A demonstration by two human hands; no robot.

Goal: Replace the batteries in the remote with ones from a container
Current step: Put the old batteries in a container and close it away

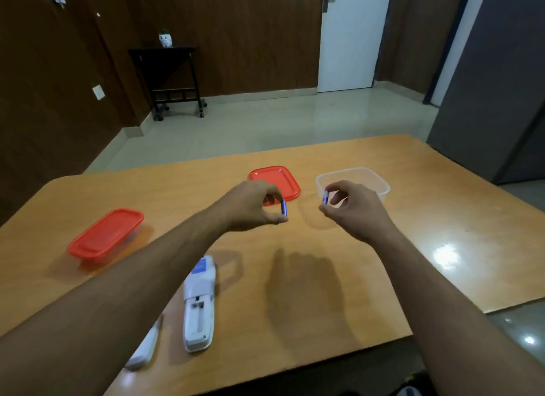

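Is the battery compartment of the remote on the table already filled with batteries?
No, the remote lies with its open compartment empty, while the left hand and the right hand each pinch one blue battery above the table.

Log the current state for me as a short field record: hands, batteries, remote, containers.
left hand: pinches a blue battery
right hand: pinches a second blue battery
remote: face down on the table, battery bay open and empty
battery cover: lying left of the remote
clear container: open, beyond the right hand
loose red lid: left of the clear container
closed red-lidded container: far left
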